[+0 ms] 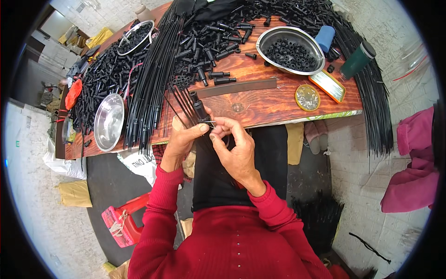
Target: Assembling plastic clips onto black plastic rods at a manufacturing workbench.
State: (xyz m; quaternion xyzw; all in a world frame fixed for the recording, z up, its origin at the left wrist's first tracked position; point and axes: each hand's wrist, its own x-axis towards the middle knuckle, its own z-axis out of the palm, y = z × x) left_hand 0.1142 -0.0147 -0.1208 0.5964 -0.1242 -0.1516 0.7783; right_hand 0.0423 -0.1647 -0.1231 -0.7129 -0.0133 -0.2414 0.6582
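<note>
My left hand [182, 138] is closed round a black plastic tubular fitting [199, 109], with thin black rods [182, 106] running alongside it. The fitting stands tilted just over the front edge of the table. Close beside it, my right hand [238, 151] has its thumb and fingers drawn together by a thin pale pin-like piece [210, 122] at the fitting's lower end. The fingertips hide part of that piece. Behind my hands, a flat brown strip [241, 87] lies on the wooden table [262, 106].
Heaped black fittings [104, 76] cover the left and back. A long rod bundle [155, 74] overhangs the front edge; another rod bundle [376, 116] hangs at right. Nearby are a metal bowl [317, 67] of small black parts, a clear bowl [109, 123], a round tin [307, 97] and a green bottle [355, 63].
</note>
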